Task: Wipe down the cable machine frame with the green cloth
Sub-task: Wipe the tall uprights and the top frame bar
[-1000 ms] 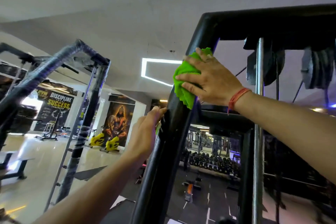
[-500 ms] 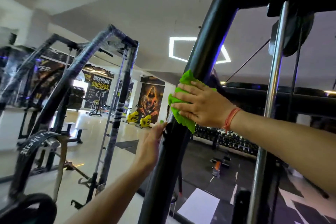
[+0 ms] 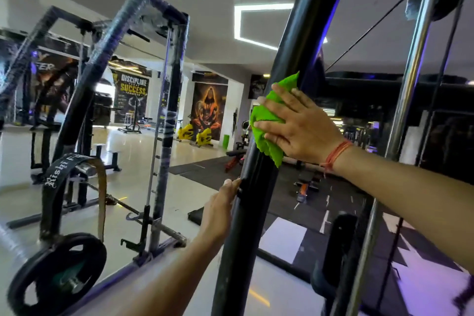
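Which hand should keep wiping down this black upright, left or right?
Right. The right hand already presses the green cloth against the black upright, while the left hand just rests on it lower down, holding no cloth.

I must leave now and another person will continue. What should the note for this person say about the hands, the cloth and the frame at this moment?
Right hand: fingers straight, pressing the green cloth flat against the black upright post of the cable machine frame.
Left hand: rests on the same post lower down, at its left edge, thumb against it; it holds nothing.
Cloth: bunched between palm and post, its corners sticking out above and below the hand.
Done: I cannot tell from this view which parts are already wiped.
Left: the post below the cloth, then probably the chrome guide rod and the rest of the frame.
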The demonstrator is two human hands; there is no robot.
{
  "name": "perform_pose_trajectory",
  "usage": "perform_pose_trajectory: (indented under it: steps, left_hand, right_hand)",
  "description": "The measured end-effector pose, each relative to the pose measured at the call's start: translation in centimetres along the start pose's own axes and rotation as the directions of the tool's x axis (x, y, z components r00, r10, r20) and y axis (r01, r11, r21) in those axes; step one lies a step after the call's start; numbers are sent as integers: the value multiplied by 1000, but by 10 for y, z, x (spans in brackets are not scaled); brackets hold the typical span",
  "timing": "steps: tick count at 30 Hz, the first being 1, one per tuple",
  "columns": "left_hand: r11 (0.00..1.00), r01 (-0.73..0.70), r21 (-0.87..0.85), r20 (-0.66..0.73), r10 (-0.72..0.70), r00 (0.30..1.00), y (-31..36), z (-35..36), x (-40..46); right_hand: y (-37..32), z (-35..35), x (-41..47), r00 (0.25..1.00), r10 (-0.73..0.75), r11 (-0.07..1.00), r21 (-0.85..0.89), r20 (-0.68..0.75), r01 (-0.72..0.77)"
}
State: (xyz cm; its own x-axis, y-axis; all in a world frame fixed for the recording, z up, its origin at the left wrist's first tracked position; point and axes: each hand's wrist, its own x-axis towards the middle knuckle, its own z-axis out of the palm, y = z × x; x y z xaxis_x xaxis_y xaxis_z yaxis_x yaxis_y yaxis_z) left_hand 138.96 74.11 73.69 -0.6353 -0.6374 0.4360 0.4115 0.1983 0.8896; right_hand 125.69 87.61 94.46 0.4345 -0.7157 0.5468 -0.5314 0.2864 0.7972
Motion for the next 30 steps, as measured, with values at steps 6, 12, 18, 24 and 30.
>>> perform_pose_trajectory:
  steps: [6,12,18,24,30]
  left_hand:
    - [994,110,-3,9,-110,994,-38,-12,-5]
    - [988,150,-47,29,-149,988,-53,-20,-16]
    - [972,234,-29,90,-231,969,-65,-30,-33]
    - [959,277,-55,81,-273,959,-83,-36,-50]
    - [950,310,-34,87,-306,948,-105,-43,-67]
  right_hand:
    - [-51,22,-33,961,-252,968,30,109,250]
    - [-64,24,-36,996,88,995,46,23,-89]
    - [-109,38,-50,974,-202,977,91,106,193]
    - [-137,51,-66,999,27,993,118,37,-31]
    - [-153,51,-67,978,-153,985,99,145,140]
